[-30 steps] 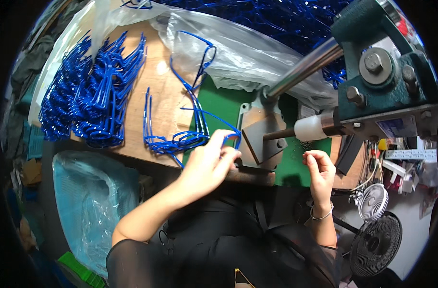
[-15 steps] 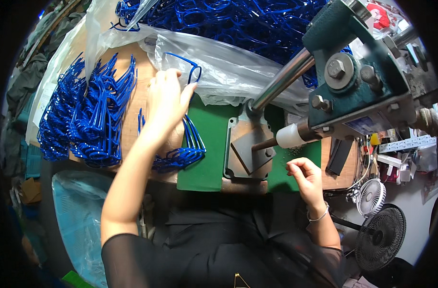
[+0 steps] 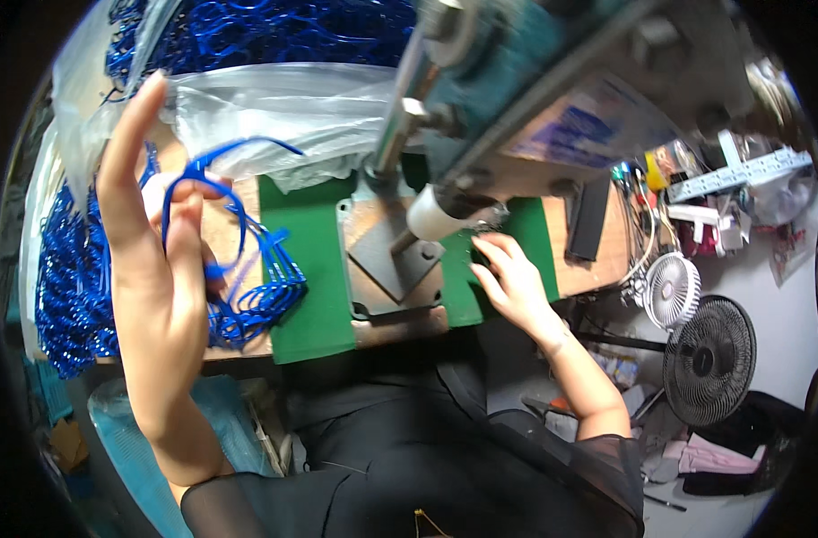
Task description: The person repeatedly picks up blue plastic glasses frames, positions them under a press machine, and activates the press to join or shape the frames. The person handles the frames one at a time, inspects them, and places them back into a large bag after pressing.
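A blue eyeglass frame (image 3: 196, 165) is pinched between the thumb and fingers of my left hand (image 3: 162, 260), which is raised over the left part of the table with its index finger pointing up. Below it, several blue eyeglass frames (image 3: 270, 294) lie stacked at the left edge of the green mat (image 3: 306, 327). My right hand (image 3: 515, 282) is over the mat's right part, thumb and forefinger apart, with nothing visible between them. It is just right of the bench press, whose rod with a white collar (image 3: 431, 213) stands over a square metal plate (image 3: 395, 260).
More blue frames (image 3: 73, 296) are heaped at the far left, partly behind my left arm. A large pile (image 3: 274, 36) lies at the back, edged by clear plastic sheeting (image 3: 274, 99). The green press head (image 3: 508, 81) overhangs the mat. Two fans (image 3: 709, 359) are at the right.
My left hand has lifted the eyeglass frame and swung nearer, its index finger now raised. My right hand has parted its thumb and forefinger and reached farther forward. The whole view has shifted.
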{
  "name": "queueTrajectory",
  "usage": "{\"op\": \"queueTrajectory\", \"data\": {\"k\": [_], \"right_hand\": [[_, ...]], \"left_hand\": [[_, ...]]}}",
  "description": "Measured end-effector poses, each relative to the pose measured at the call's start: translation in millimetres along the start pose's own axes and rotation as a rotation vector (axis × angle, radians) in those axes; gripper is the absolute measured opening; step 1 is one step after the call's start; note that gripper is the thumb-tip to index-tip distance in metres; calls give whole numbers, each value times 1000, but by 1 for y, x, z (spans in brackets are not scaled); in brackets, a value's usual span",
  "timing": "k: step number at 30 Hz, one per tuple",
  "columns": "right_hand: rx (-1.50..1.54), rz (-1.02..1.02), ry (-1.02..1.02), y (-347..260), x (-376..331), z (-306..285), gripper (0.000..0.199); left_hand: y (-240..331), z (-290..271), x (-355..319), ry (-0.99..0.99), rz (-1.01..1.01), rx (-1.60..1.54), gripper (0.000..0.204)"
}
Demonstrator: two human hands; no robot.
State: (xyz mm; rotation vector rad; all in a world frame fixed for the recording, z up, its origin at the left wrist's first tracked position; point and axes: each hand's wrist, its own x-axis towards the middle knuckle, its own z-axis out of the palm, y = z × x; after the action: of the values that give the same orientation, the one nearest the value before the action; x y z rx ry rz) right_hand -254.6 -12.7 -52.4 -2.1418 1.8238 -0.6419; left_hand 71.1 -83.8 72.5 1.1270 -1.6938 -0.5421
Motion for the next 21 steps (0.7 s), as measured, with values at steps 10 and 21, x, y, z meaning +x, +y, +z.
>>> {"op": "queueTrajectory", "data": {"k": [10,21], "right_hand": [[-65,15,160,2,-8,-17,26],[153,228,184,20,-9,26,8]], "left_hand": [[-1,-34,-11,-215,60,601,13],[23,43,-56,-30,-648,-813,35]]}}
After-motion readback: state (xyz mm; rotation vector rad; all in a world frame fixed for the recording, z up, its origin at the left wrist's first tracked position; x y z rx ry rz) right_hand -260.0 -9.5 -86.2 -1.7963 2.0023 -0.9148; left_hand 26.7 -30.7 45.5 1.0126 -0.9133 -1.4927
